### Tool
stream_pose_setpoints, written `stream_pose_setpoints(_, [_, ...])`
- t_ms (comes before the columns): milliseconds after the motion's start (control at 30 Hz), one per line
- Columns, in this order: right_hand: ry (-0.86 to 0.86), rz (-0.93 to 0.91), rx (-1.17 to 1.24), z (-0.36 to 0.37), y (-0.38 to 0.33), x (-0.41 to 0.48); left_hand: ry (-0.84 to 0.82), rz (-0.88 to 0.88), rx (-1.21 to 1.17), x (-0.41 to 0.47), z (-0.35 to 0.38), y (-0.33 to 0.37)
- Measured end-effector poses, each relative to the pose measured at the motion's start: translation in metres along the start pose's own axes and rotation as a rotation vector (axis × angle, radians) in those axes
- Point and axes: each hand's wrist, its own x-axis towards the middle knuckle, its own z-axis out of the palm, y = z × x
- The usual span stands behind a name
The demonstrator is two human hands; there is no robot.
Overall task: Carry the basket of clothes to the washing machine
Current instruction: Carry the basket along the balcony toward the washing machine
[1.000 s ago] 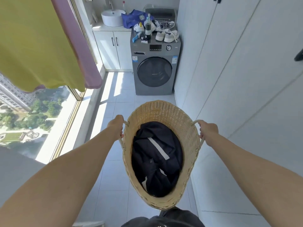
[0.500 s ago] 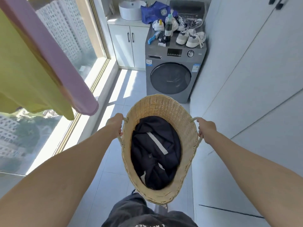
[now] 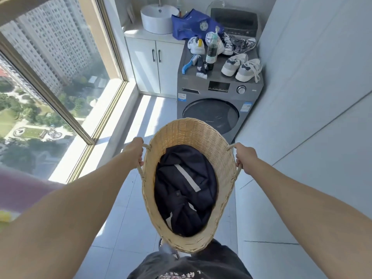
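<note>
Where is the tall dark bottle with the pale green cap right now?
In the head view, the tall dark bottle stands upright on top of the grey washing machine, left of centre, between the blue-handled brush and the white sneakers.

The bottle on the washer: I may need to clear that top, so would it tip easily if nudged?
Probably yes. The bottle stands upright, tall and narrow, so a sideways nudge could topple it. It is crowded by a blue brush and a white pouch, so it would likely knock those. How full it is cannot be told.
</note>
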Motion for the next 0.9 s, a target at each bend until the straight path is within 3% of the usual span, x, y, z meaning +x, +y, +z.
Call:
stream_pose_setpoints(233, [-0.094,-0.003,-0.001,0.058,-0.088,0.097,-0.026,-0.039,-0.054,0.084,-0.001,0.082])
stream_pose_setpoints(633, [-0.369,-0.058,-0.070,0.194,-0.271,0.216,0.186,-0.088,-0.261,0.188,-0.045,0.194])
stream_pose_setpoints(900, [-0.399,-0.089,-0.081,0.298,-0.362,0.271,0.168,-0.081,-0.255,0.295,-0.089,0.283])
